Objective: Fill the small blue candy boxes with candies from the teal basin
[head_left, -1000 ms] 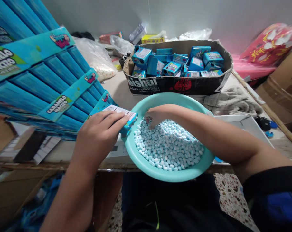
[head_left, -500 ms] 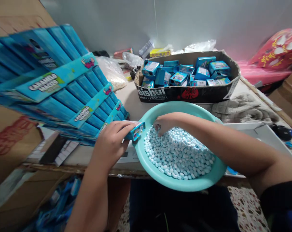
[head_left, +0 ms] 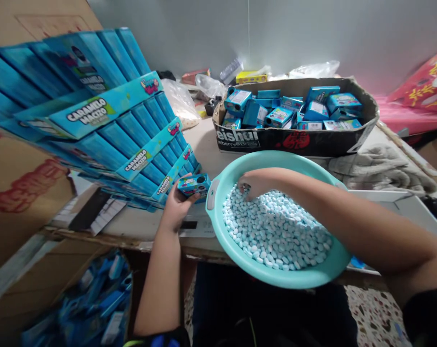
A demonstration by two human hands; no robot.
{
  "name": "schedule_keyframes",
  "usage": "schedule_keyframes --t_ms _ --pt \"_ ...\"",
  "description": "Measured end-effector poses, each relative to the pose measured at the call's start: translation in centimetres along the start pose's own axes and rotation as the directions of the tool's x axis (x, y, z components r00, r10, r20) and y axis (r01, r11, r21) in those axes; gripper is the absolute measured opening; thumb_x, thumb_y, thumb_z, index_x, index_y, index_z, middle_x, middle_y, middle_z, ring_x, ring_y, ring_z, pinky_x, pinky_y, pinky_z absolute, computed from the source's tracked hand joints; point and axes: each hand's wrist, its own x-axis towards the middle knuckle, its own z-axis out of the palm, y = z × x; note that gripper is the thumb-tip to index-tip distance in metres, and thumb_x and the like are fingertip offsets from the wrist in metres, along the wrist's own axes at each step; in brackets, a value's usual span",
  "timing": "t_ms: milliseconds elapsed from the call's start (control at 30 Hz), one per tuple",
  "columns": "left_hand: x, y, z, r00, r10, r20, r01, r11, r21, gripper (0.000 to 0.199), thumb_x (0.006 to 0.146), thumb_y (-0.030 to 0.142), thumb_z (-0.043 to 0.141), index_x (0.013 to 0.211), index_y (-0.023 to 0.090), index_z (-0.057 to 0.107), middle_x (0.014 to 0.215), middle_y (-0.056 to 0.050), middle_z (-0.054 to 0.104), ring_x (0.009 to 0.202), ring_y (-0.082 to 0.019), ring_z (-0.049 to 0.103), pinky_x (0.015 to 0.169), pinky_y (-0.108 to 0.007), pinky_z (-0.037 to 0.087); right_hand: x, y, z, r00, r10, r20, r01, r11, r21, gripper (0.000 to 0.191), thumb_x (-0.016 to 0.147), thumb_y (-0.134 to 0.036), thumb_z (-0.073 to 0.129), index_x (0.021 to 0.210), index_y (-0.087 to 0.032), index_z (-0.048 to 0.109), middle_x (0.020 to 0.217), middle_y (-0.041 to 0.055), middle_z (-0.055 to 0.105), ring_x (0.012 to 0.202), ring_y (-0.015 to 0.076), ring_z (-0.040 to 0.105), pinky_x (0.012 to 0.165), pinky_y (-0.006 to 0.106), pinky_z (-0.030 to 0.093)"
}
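Note:
My left hand (head_left: 177,205) is closed around a small blue candy box (head_left: 194,184), held just left of the basin's grey handle. The box tilts, and a dark round spot shows near its right end. A turquoise plastic basin (head_left: 240,262) holds many small pale blue and white candies (head_left: 276,231). Inside it, my right hand (head_left: 258,182) reaches down at the far left part of the pile, its fingers curled at the candies. The fingertips are largely hidden, so the amount held does not show.
Left of the basin rise stacked blue display trays (head_left: 106,125) packed with boxes. Behind stands a black carton (head_left: 294,140) of small blue boxes. A grey cloth (head_left: 377,166) and a white tray (head_left: 395,202) lie to the right; a cardboard box (head_left: 19,289) of blue packaging sits lower left.
My left hand has turned the candy box, drawing it slightly left and up from the basin rim. The right hand stays curled at the candies. The whole view has shifted a little.

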Motion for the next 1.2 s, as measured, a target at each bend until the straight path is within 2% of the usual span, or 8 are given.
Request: schedule_keyframes --t_ms 133,300,400,600,800,1200 --pt "-0.7 -1.5 -0.8 0.997 0.063 0.033 -0.061 0.995 -0.074 0.082 0.076 0.04 0.083 0.148 0.023 0.048 0.138 -0.015 0.062 0.126 -0.028 0.062 0.107 -0.042 0.052 -0.5 -0.2 -0.1 0.999 0.0 0.044 0.0 1.0 -0.011 0.044 0.081 -0.029 0.077 0.123 -0.02 0.067 0.122 0.007 0.067 0.103 0.0251 0.063 0.08 0.029 0.046" --pt "-1.6 -1.8 -1.8 0.976 0.201 -0.088 -0.207 0.977 -0.057 0.074 0.079 0.047 0.08 0.144 0.028 0.052 0.142 -0.013 0.059 0.134 -0.028 0.056 0.108 -0.039 0.05 -1.2 -0.9 -0.2 0.993 0.013 0.114 -0.011 1.0 -0.019 0.047 0.081 -0.036 0.076 0.123 -0.019 0.064 0.116 0.0086 0.067 0.099 0.027 0.063 0.075 0.031 0.043" --pt "-1.7 -1.8 -2.1 0.96 0.261 -0.098 -0.271 0.956 -0.11 0.068 0.083 0.055 0.072 0.143 0.032 0.052 0.139 -0.011 0.062 0.138 -0.027 0.054 0.112 -0.039 0.047 -1.2 -1.2 0.1 0.988 0.071 0.141 -0.068 0.997 -0.026 0.052 0.078 -0.04 0.078 0.124 -0.022 0.061 0.111 0.0064 0.068 0.092 0.0257 0.063 0.068 0.03 0.04" --pt "-1.8 -1.9 -2.2 0.962 0.26 -0.083 -0.266 0.961 -0.079 0.072 0.083 0.063 0.068 0.144 0.031 0.05 0.142 -0.011 0.06 0.14 -0.029 0.05 0.112 -0.04 0.048 -0.8 -0.9 1.0 0.983 0.12 0.136 -0.12 0.993 -0.013 0.042 0.079 -0.039 0.076 0.116 -0.024 0.063 0.107 0.0047 0.068 0.088 0.0248 0.061 0.065 0.032 0.039" --pt "-2.1 -1.6 -2.2 0.964 0.253 -0.085 -0.262 0.957 -0.126 0.067 0.084 0.064 0.067 0.141 0.03 0.052 0.14 -0.011 0.06 0.139 -0.029 0.052 0.111 -0.041 0.048 -0.9 -0.9 1.1 0.979 0.155 0.129 -0.153 0.988 -0.025 0.029 0.082 -0.034 0.073 0.107 -0.025 0.063 0.102 0.0055 0.068 0.086 0.0254 0.062 0.068 0.035 0.041" --pt "-2.2 -1.4 -2.3 0.972 0.228 -0.06 -0.234 0.962 -0.14 0.067 0.084 0.065 0.066 0.139 0.029 0.052 0.141 -0.011 0.06 0.139 -0.03 0.051 0.11 -0.042 0.049 -0.6 -0.9 0.8 0.974 0.134 0.184 -0.14 0.99 0.021 0.024 0.08 -0.033 0.075 0.094 -0.023 0.058 0.091 0.0033 0.066 0.073 0.0198 0.056 0.063 0.032 0.038"
